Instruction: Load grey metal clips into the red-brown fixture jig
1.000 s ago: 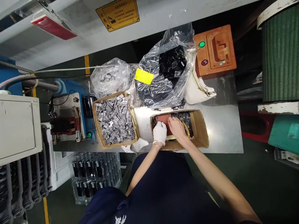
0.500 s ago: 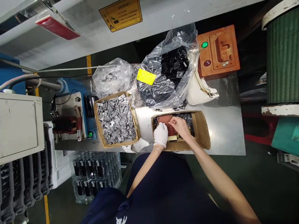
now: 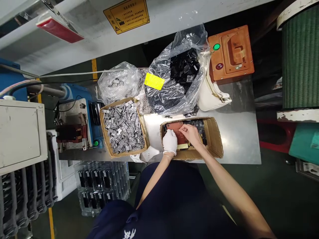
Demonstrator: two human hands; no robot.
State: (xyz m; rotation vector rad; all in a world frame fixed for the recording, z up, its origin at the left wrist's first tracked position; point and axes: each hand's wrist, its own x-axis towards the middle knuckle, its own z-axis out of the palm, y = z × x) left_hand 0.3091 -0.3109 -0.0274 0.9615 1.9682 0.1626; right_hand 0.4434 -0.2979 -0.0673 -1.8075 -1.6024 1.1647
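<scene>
Looks down from head height on a metal worktable point(image 3: 239, 132) in a workshop. At far left, a cream cabinet point(image 3: 20, 132), then a blue machine point(image 3: 74, 122) just beside the table's left end.

Next along, an open cardboard box point(image 3: 129, 152) heaped with small silver parts point(image 3: 123, 127). Behind it, a clear bag point(image 3: 119, 81) of the same silver pieces. Further right, a larger clear bag point(image 3: 171, 96) holding black parts point(image 3: 184, 68) and bearing a yellow label point(image 3: 154, 81).

In front of that bag, near the table's front edge, a second cardboard box point(image 3: 213, 137). Inside it, at the left end, a reddish-brown plate point(image 3: 174, 127) with dark parts point(image 3: 199, 126) beside it.

Left hand point(image 3: 170, 141), in a white glove, curled on the plate's near left corner; cannot tell whether gripping or only resting. Right hand point(image 3: 190, 134), bare, just beside the left and over the plate, thumb and forefinger pinched together; whatever lies between them too small to make out.

Behind this box, a white bag point(image 3: 210, 94), and behind that an orange control box point(image 3: 230, 53) with a green button. At far right, a green ribbed spool point(image 3: 300, 56).
</scene>
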